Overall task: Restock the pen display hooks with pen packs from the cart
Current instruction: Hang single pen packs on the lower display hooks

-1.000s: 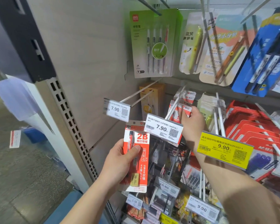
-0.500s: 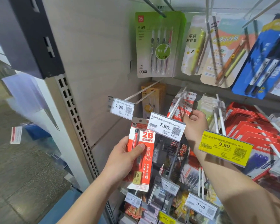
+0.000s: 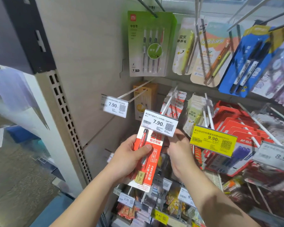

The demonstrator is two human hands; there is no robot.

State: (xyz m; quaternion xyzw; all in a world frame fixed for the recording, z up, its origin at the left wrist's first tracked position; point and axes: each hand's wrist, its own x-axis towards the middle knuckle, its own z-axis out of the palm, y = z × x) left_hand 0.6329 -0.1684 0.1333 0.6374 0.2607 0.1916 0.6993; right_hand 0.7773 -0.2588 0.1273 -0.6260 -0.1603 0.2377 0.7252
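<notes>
Pen pack, a red and white card printed with "2B" and holding a red mechanical pencil and a small eraser, sits upright in the left hand, just below a white price tag that reads 7.90. The left thumb lies across the front of the card and the other fingers wrap behind it, so the fingers are holding the pack. Its top edge is tucked behind the lower edge of that tag.

The right hand is just beside the pack, on its right, under the same tag; its fingers point up toward the card's top corner, and they seem to pinch it, though the tag hides the tips and I cannot tell for sure.

The tag hangs at the front end of a white hook, which runs back to the wall and carries more packs of the same red and white kind. To the left, another hook has its own 7.90 tag and yellow packs at the back. To the right, a yellow tag reads 9.90, with red packs behind it. Above hang a green pack of four pens and a blue pack.
</notes>
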